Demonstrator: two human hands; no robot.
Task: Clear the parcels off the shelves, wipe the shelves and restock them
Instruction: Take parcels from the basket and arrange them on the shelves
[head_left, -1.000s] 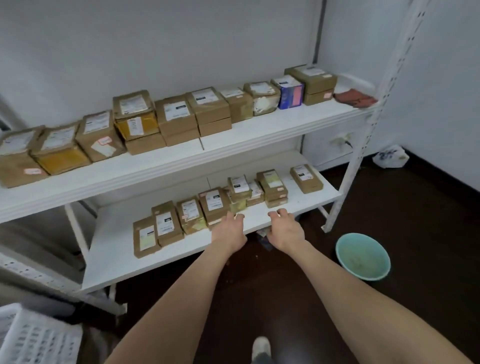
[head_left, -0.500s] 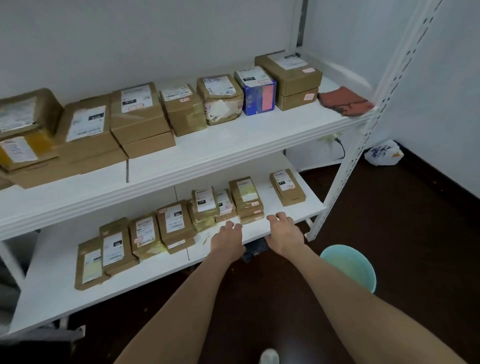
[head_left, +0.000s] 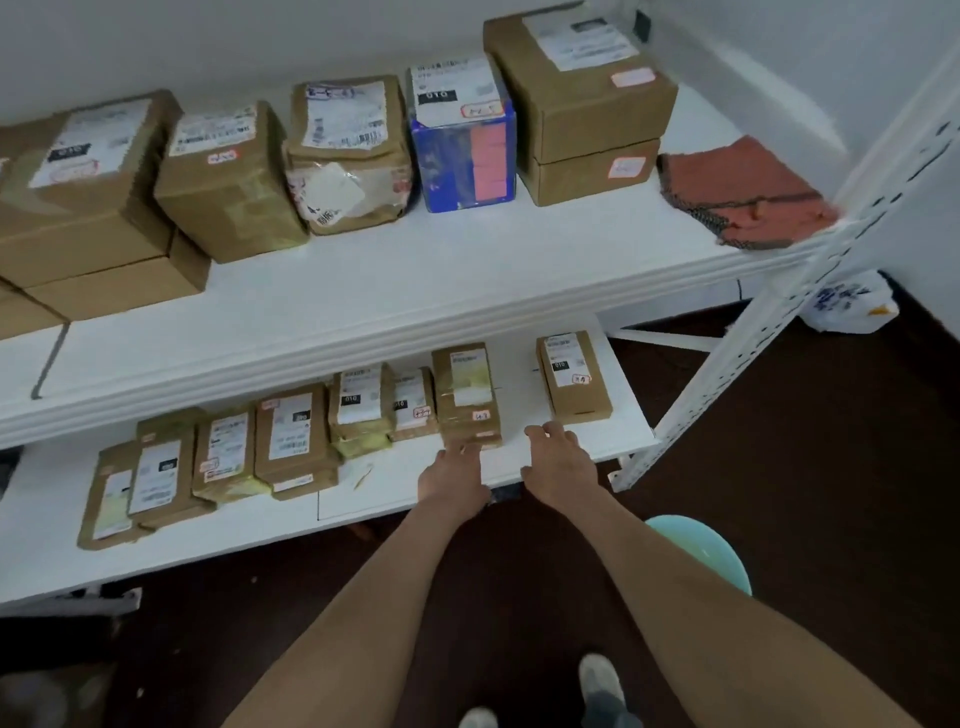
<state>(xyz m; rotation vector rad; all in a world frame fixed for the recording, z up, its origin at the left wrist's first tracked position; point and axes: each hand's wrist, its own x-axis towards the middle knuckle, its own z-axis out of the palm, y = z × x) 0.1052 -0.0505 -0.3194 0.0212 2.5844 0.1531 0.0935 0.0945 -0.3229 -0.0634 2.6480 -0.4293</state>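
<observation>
Two white shelves hold labelled parcels. The upper shelf (head_left: 467, 270) carries large brown boxes, a blue box (head_left: 465, 156) and a stacked pair of brown boxes (head_left: 582, 104). A folded red cloth (head_left: 743, 192) lies at its right end. The lower shelf (head_left: 395, 488) has a row of small flat brown parcels. My left hand (head_left: 452, 473) reaches to the near end of a stacked small parcel (head_left: 465, 395), fingertips touching it. My right hand (head_left: 558, 457) hovers with spread fingers just right of that stack, below a lone small parcel (head_left: 574, 376). Neither hand holds anything.
A white perforated upright post (head_left: 769, 312) stands at the shelves' right front corner. A light green basin (head_left: 711, 545) sits on the dark floor below my right forearm. A white plastic bag (head_left: 847, 306) lies by the wall. My shoes (head_left: 597, 680) show at the bottom.
The view has closed in on the right part of the shelves. Both hands have moved forward over the lower shelf's front edge towards the stacked small parcel.
</observation>
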